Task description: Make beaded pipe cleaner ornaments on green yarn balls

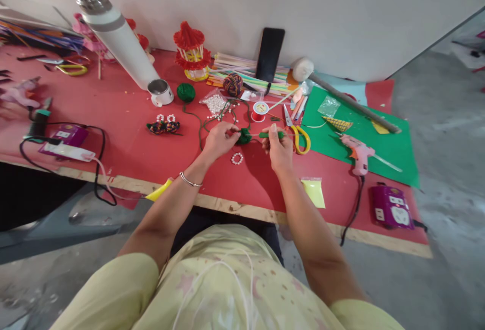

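My left hand (222, 140) pinches a small dark green crocheted piece (244, 136) between thumb and fingers. In my right hand (279, 150) is a crochet hook with a green handle (266, 134), its thin metal shaft reaching left to the green piece. Whether the tip is inside a stitch is too small to tell. Green yarn runs from the piece back to a green yarn ball (186, 92). Just below my hands lies a ring of white beads (237, 158). Yellow-handled scissors (302, 140) lie right beside my right hand.
A bag of white beads (214, 103), a red thread spool (259, 111) and a multicoloured yarn ball (233, 84) lie behind my hands. At left stand a white bottle (119, 42) and a cup (160, 93). A pink glue gun (358, 153) rests on a green sheet (397, 163) at right.
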Demonstrator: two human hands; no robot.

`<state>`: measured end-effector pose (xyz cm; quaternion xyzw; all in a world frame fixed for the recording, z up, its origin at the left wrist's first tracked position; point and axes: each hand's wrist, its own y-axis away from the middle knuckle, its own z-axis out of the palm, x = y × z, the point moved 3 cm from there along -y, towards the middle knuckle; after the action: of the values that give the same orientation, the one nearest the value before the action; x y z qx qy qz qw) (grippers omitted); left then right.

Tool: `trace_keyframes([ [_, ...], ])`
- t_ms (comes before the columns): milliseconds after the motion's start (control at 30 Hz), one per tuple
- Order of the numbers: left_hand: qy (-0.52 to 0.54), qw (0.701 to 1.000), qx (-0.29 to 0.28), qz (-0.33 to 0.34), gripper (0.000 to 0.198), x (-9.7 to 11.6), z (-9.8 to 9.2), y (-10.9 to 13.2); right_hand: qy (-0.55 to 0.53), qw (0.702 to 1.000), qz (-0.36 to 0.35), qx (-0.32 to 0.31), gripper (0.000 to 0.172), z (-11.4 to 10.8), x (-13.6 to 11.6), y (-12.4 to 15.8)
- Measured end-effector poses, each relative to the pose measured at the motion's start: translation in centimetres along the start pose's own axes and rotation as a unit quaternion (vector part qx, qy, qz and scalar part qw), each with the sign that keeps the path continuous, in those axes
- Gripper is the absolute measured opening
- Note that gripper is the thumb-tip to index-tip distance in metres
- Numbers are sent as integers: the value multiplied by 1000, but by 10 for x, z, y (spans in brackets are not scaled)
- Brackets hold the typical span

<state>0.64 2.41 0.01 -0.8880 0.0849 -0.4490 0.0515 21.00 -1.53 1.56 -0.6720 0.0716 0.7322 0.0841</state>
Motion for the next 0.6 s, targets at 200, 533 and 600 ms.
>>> trace_keyframes([
  [200, 17, 1000, -10, -21, 20, -4, 0, 0, 23, 1000, 8, -12, 56, 1, 4, 0],
  [533, -7, 1000, -18, 16, 28, -1, 0, 1, 22, 999, 34, -35, 51, 4, 10, -1],
  [600, 3, 1000, 6, 30, 27, 2, -2, 1, 15, 999, 32, -40, 48, 4, 10, -1],
])
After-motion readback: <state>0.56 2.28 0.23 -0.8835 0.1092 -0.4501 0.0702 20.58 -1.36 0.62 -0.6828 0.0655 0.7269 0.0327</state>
